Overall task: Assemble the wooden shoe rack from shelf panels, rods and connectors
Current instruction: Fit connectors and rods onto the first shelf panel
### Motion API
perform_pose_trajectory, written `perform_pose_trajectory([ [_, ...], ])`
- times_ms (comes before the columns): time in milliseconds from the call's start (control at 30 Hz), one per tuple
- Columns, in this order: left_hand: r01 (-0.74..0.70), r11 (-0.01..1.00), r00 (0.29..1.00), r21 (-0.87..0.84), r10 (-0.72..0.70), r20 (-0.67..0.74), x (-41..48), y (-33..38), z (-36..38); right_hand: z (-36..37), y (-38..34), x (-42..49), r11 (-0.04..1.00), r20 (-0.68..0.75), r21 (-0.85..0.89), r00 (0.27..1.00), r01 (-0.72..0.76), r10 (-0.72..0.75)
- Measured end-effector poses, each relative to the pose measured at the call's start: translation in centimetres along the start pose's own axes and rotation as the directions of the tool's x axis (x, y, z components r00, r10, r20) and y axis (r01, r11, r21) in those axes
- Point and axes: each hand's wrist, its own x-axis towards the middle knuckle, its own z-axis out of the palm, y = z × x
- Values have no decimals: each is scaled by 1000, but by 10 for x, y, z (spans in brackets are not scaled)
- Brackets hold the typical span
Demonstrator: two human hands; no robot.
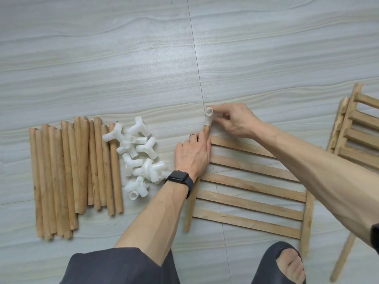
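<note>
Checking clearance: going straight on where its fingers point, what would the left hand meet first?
The left hand, sliding up the rail, would likely meet the white connector that the right hand pinches.

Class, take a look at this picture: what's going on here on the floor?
A person is building a shoe rack on the floor. Their left hand grips the side rail of a slatted shelf panel near its far end, while the right hand pinches a white connector sitting on that rail's tip. To the left lie the rods and a pile of loose connectors, untouched. More panels lie to the right.
</note>
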Motion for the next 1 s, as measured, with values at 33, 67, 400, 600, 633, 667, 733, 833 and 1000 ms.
perform_pose_trajectory([
  [33, 4, 1000, 1000, -11, -4, -3, 0, 0, 0, 0, 2, -3, 1000, -5, -7, 1000, 22, -22],
  [67, 8, 1000, 1000, -17, -8, -1, 0, 0, -1, 0, 4, -6, 999, -15, -17, 999, 46, -46],
  [400, -4, 1000, 999, 10, 4, 42, 1, 0, -2, 2, -4, -11, 999, -128, 13, 991, 47, -45],
  [600, -7, 1000, 999, 29, 5, 49, 3, 0, -3, 6, -4, -9, 1000, -170, 28, 985, 9, -4],
  [633, -9, 999, 998, 33, 7, 64, 3, 0, -3, 7, -5, -9, 999, -176, 32, 984, 6, -1],
  [667, -12, 999, 998, 37, 9, 67, 3, 1, -3, 8, -5, -10, 999, -182, 36, 983, 3, 4],
  [733, -10, 999, 999, 33, 8, 51, 3, 1, -5, 9, -4, -9, 999, -192, 37, 981, -7, 14],
  [833, -9, 1000, 999, 24, 8, 40, 2, 0, -2, 12, -4, -9, 999, -201, 33, 980, -7, 13],
  [1000, 0, 1000, 999, 21, -1, 53, 2, 0, -3, 8, -3, -5, 1000, -132, 15, 991, -14, 16],
])
